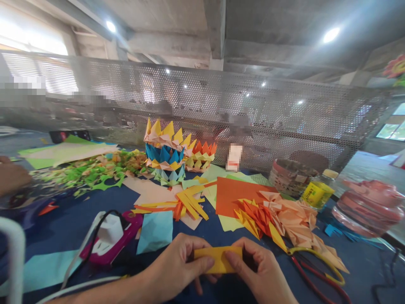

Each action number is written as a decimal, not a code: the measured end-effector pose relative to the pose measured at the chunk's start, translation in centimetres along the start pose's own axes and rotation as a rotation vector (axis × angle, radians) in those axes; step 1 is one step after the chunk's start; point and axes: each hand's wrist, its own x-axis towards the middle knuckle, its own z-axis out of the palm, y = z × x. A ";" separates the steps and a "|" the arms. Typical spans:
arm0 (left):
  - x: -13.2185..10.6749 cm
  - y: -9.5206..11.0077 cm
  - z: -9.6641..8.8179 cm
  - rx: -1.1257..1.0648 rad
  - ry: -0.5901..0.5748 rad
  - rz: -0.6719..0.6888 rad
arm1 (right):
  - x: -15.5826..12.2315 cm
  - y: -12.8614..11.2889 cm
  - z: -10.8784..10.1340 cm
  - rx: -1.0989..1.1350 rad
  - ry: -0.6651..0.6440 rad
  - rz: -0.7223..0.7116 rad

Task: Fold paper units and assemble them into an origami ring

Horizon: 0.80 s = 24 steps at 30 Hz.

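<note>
Both my hands pinch a folded yellow paper strip low in the middle of the view. My left hand grips its left end with thumb on top. My right hand grips its right end the same way. Just beyond them lie a light blue creased sheet, an orange sheet and a heap of folded orange, yellow and peach paper units. Red and yellow scissors lie to the right of my right hand.
A tall stacked paper crown in yellow, peach and blue stands at mid table, a smaller orange one beside it. Green paper scraps spread at left. A pink glue gun, a yellow-labelled bottle, a basket and a perforated metal screen are around. Another person's hand shows at far left.
</note>
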 end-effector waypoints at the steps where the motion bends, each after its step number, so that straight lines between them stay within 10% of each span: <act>1: 0.0 0.0 0.0 -0.001 0.000 0.001 | 0.0 0.0 0.0 -0.009 -0.001 -0.004; 13: 0.0 -0.1 -0.3 -0.091 -0.044 -0.080 | -0.2 0.7 -1.0 -0.386 0.009 -0.230; 24: -0.1 0.0 -0.1 0.044 0.001 -0.102 | -0.5 0.1 -0.5 -0.286 -0.016 -0.164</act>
